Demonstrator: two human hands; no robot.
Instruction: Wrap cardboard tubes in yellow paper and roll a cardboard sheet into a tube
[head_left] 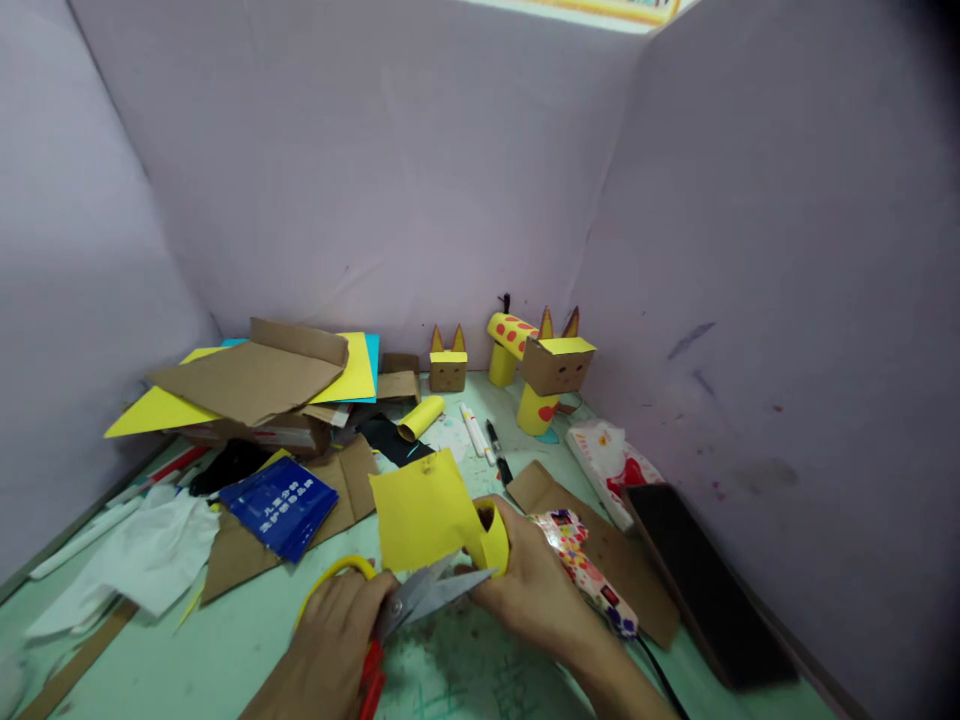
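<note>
Low in the view, my left hand (337,620) is closed round the handles of scissors (427,597) with one yellow and one red loop. Their blades are parted and point right, at the lower edge of a yellow paper tube (493,540). My right hand (532,580) grips this tube, with its fingers wrapped round the right side. A flat piece of yellow paper (424,508) extends left from the tube; whether the two are joined I cannot tell. Part of the blades overlaps the tube's lower edge.
Cardboard and coloured paper (255,375) are stacked back left. A blue packet (281,505) and white tissue (142,560) lie left. Behind are a cat-faced box (448,372), a spotted animal figure (555,365) and a loose yellow tube (421,418). A patterned glue gun (585,570) and phone (709,585) lie right.
</note>
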